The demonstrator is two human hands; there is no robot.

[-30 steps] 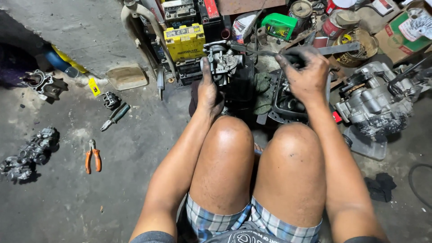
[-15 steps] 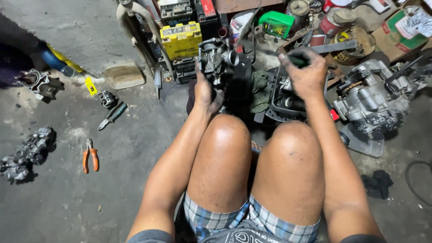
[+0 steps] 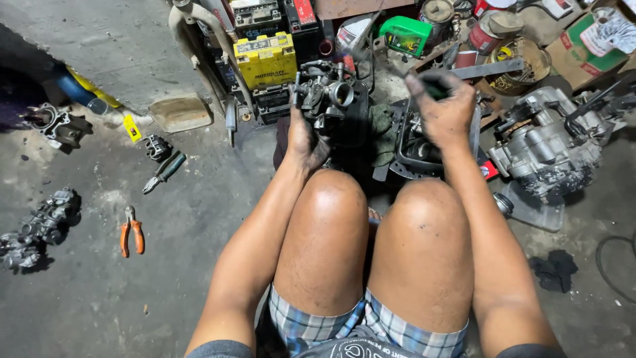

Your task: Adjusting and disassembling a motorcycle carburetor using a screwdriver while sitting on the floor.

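**Carburetor held up over the workshop floor**

The grey metal carburetor [image 3: 324, 96] sat raised in front of the person's knees, its round throat turned toward the right. The left hand [image 3: 303, 139] gripped it from below, grimy fingers clenched around its lower body. The right hand [image 3: 445, 109] was lifted just beside it at the same height, fingers curled tight around a small dark object [image 3: 434, 85] whose kind could not be told.

Directly beneath both hands lay a dark engine casing [image 3: 414, 149] on the concrete floor [image 3: 99, 298], with a greenish rag [image 3: 382, 129] draped next to it. Behind the carburetor stood a yellow battery [image 3: 266, 59], and further back a green plastic bottle [image 3: 405, 33] among tins and clutter. To the right rested a silver engine block [image 3: 546, 142].

Well apart on the left side of the floor lay orange-handled pliers [image 3: 131, 230], a green-handled tool [image 3: 164, 171], a small metal part [image 3: 157, 146] just above it, and another dirty carburetor [image 3: 40, 225] near the frame's edge.
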